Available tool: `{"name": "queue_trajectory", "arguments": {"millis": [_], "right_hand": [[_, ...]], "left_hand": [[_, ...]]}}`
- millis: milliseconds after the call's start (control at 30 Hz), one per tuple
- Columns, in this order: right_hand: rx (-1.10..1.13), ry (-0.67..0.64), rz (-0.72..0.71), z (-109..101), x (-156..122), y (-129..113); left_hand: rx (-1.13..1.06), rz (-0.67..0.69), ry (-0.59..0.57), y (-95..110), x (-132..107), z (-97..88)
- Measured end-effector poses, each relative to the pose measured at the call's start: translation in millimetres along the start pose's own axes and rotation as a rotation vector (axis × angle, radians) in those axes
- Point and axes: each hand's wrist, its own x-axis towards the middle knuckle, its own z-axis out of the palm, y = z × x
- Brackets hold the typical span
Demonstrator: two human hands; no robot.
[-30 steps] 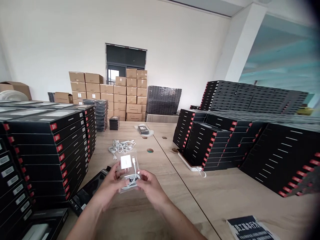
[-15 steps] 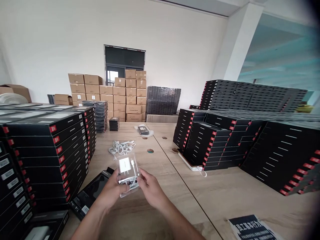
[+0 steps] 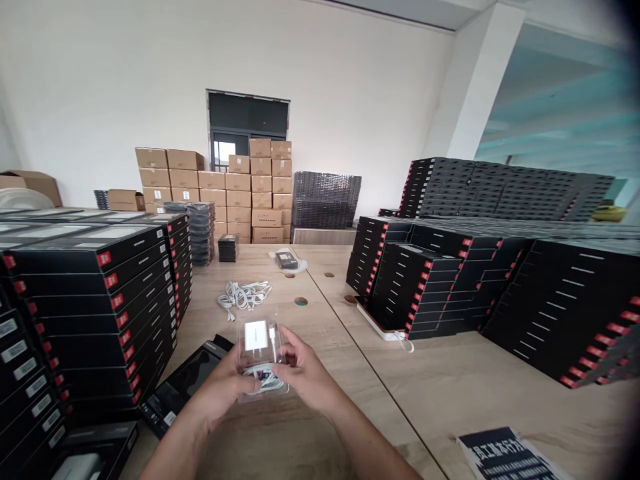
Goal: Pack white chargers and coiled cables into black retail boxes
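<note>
Between my two hands, above the wooden table, is a clear plastic tray. A white charger plug sits in its upper part and a coiled white cable in its lower part. My left hand grips the tray's left side, thumb over the front near the coil. On the right side, my right hand holds the tray, its thumb on the cable. Just beyond lies a loose bundle of white cables. A black box lies beside my left forearm.
Stacked black boxes with red labels stand at left and right. An opened box with a white item is at lower left. A printed sheet lies at lower right. Brown cartons are piled against the back wall.
The tray has moved slightly right and tilted more upright in both hands. My right thumb now presses on the coiled cable. The surroundings stay the same.
</note>
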Motion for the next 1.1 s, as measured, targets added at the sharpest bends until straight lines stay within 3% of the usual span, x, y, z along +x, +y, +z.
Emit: {"name": "queue_trajectory", "arguments": {"millis": [200, 367, 500, 667, 767, 833, 900, 967, 1033, 1100], "right_hand": [[-0.059, 0.017, 0.025, 6.3, -0.4, -2.0], [-0.105, -0.035, -0.040, 12.8, 1.6, -0.5], [-0.135, -0.008, -0.012, 7.5, -0.5, 3.6], [0.145, -0.056, 0.144, -13.6, -2.3, -3.9], [0.302, 0.048, 0.168, -24.6, 3.1, -7.1], [0.337, 0.135, 0.172, -29.0, 8.2, -4.0], [0.402, 0.261, 0.155, -31.9, 13.2, 2.3], [0.484, 0.382, 0.121, -34.3, 17.2, 9.5], [0.542, 0.448, 0.085, -36.5, 20.1, 15.0], [0.584, 0.483, 0.054, -37.4, 21.6, 17.3]], "left_hand": [[0.079, 0.039, 0.000, -9.2, 4.2, -3.3], [0.175, 0.057, 0.055, -21.2, 11.5, -4.6], [0.161, 0.057, -0.001, -25.8, 12.6, -6.8], [0.142, -0.095, -0.126, -14.2, 0.2, -1.7], [0.206, -0.104, -0.184, -1.8, -5.4, 2.1], [0.304, 0.004, -0.004, 5.0, -4.6, -2.8], [0.525, 0.167, 0.337, 8.2, -1.0, -15.9], [0.905, 0.255, 0.639, 6.5, 3.2, -33.9], [1.270, 0.159, 0.750, 1.0, 6.0, -50.2], [1.457, -0.009, 0.688, -4.8, 6.5, -59.0]]}}
